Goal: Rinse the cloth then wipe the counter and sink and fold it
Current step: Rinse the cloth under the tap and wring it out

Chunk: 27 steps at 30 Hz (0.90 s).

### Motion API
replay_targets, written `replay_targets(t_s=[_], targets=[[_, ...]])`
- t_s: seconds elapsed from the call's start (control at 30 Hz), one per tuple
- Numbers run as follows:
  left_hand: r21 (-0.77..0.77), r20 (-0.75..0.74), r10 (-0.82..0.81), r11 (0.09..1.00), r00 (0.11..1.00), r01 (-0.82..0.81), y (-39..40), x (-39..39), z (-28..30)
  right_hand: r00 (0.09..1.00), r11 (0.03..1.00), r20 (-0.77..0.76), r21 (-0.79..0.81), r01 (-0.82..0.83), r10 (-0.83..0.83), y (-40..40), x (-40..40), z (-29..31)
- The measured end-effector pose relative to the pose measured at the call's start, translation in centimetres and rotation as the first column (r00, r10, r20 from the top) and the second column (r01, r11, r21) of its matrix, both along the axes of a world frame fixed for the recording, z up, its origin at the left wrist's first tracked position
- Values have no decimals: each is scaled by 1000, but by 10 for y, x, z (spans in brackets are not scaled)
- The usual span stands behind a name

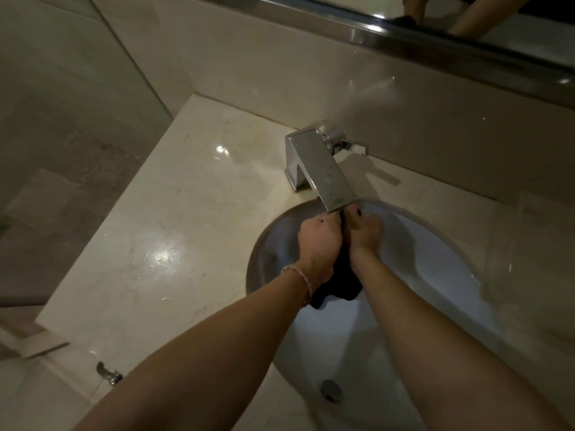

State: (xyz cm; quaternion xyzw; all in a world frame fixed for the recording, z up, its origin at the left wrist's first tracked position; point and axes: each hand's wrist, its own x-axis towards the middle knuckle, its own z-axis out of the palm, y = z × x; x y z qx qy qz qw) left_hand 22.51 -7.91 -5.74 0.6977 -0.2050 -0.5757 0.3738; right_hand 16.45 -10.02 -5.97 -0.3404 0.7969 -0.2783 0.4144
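A dark cloth point(340, 281) hangs bunched between both my hands over the white oval sink point(441, 269). My left hand point(319, 244) grips its left side and my right hand point(365, 233) grips its right side, fingers curled tight. Both hands sit directly under the spout of the chrome tap point(323, 169). The lower end of the cloth dangles toward the basin. A thin bracelet circles my left wrist. The pale marble counter point(174, 231) surrounds the sink.
The drain point(331, 389) lies at the basin's near end. A glass panel point(77, 126) stands to the left of the counter. A mirror ledge point(435, 42) runs above the back wall. A small chrome fitting point(107, 373) sticks out below the counter's front edge.
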Motion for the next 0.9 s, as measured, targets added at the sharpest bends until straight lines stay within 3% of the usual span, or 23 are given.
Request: replay_targets(t_s=[0.2,0.37,0.43,0.57,0.7,0.83,0.9], targets=[[42,305,-3,999,952,-10,-13,32,-5,985,996,160,-70,-57,68,39,30,32],[94,-17,119,989,993,-117,-5,5,10,998,998,32,-11,-55,55,1,13,15],[56,-41,81,995,996,-79,-1,-2,8,997,997,-31,34,-70,71,-9,5,12],[-6,173,126,992,977,-127,-14,19,5,987,1000,159,-10,1,1,19,22,26],[-14,336,-72,997,939,81,-11,26,-2,985,997,164,-75,-34,46,31,23,32],[-4,36,121,993,992,-121,-13,20,4,992,991,122,-132,-11,28,27,24,33],[3,-8,98,995,995,-98,-8,9,8,991,995,131,-92,46,-34,16,14,20]])
